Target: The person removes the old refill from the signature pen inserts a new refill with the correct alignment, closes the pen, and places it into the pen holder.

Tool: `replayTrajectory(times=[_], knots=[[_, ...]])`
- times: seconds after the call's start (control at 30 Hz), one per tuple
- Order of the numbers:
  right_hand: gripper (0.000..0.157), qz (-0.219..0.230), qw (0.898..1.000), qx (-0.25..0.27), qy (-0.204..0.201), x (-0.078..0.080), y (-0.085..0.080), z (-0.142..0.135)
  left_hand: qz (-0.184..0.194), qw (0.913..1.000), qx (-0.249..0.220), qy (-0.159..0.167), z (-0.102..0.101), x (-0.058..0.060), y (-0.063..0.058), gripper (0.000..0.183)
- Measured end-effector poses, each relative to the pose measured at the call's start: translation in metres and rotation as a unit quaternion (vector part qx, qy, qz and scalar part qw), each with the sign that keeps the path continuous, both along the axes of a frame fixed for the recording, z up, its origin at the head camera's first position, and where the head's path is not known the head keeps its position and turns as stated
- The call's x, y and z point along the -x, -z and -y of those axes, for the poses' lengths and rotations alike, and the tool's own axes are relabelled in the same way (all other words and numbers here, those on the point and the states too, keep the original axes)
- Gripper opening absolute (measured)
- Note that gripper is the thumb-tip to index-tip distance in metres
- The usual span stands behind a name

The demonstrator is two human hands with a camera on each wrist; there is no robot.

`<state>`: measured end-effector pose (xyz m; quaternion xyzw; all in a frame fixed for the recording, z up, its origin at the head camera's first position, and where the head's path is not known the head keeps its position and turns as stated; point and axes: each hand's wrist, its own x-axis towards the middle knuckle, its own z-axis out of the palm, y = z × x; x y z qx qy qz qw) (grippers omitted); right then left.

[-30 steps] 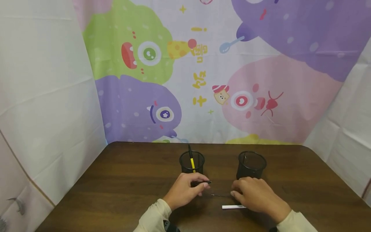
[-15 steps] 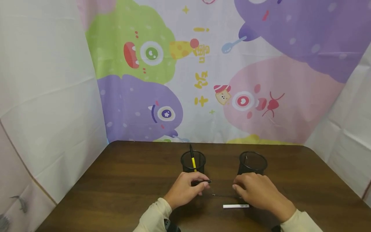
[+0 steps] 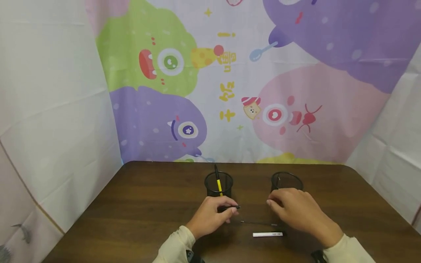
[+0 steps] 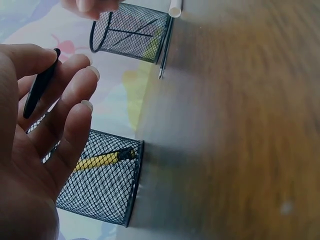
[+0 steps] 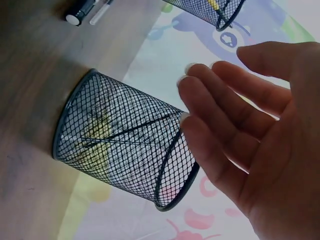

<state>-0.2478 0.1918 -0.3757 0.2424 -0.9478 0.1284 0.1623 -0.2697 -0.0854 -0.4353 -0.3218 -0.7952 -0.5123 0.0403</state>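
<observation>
black pen piece [image 4: 40, 85] is pinched between thumb and forefinger of the left hand [image 3: 210, 215], near the left mesh cup [image 4: 105, 195], just as a second ago. the right hand [image 3: 297, 210], fingers loosely curved and holding nothing, is now higher and nearer the right mesh cup [image 5: 120, 175] (whether it touches the rim, i cannot tell). the thin rod [image 3: 258, 223] and white stick [image 3: 267, 234], partly covered then, now show whole on the surface [image 3: 148, 219].
</observation>
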Motion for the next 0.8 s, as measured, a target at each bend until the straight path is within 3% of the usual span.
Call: replayTrajectory(times=[0.2, 0.47, 0.8], knots=[[0.006, -0.037, 0.999, 0.016, 0.005, 0.004, -0.005, -0.002, 0.004, 0.9999, 0.009, 0.009, -0.001, -0.001, -0.001, 0.013], [0.004, -0.062, 0.998, 0.024, 0.015, 0.014, -0.015, -0.009, -0.025, 0.9993, 0.021, 0.017, -0.001, 0.000, -0.003, 0.014], [0.004, -0.067, 0.997, 0.009, 0.035, 0.028, -0.029, -0.012, -0.021, 0.9992, 0.015, 0.032, 0.001, -0.001, -0.003, 0.015]])
